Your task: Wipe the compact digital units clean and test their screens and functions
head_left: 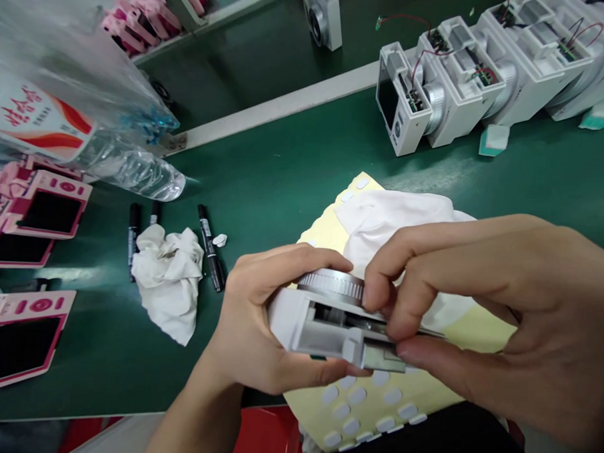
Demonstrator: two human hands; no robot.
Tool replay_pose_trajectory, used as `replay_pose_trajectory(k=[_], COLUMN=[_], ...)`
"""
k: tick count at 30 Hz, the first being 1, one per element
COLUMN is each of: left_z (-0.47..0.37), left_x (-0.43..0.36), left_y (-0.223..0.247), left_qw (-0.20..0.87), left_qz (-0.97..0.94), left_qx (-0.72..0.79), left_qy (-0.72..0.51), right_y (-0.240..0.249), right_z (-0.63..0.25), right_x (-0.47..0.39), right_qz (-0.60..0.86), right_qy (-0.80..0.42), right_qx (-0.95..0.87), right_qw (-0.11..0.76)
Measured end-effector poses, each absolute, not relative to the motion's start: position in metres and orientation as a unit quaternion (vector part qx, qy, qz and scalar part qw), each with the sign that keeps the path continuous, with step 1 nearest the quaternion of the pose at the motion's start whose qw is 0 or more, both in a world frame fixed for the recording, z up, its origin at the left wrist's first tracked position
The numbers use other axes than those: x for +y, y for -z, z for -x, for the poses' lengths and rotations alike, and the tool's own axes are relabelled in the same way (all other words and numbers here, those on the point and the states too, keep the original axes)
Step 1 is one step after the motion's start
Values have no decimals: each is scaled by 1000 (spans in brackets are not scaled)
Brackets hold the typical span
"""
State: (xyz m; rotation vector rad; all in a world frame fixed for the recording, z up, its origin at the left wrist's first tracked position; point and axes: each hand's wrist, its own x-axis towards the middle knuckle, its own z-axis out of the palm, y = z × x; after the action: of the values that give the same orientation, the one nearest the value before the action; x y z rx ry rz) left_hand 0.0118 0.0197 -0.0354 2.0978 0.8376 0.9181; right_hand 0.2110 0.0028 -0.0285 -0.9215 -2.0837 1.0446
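Evidently the fine work is at the open side of a white camera casing (285,322), held up over a yellow sheet (301,403) dotted with pale oval pads, near the front of the green tabletop (264,168). The left hand (246,307) has a firm grip around the casing, digits above and below, one lying along the ribbed silver lens ring (332,284). The right hand (499,288) has a narrow pinch grip on what seems a slim metallic tool (433,333), directed at the recess (350,320); its exact kind is hidden by the fingers.

To do this well, I would keep the left grip steady without squeezing the ring, tilt the recess toward the eyes, and guide the tool with small fingertip movements rather than force. Its tip could scratch the casing or catch inside. Letting the knuckles rest lightly against the casing should limit slips.
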Motion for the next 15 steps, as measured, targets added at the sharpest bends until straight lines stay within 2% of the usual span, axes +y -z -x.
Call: replay_pose_trajectory(k=[15], left_z=[-13], left_x=[16], left_y=[35], left_qw=[335], left_qz=[-795], left_qx=[378], left_qy=[-335], right_y=[32], right_z=[-211], right_x=[2], right_qz=[372], right_qy=[-355], right_qx=[-807], right_qw=[291])
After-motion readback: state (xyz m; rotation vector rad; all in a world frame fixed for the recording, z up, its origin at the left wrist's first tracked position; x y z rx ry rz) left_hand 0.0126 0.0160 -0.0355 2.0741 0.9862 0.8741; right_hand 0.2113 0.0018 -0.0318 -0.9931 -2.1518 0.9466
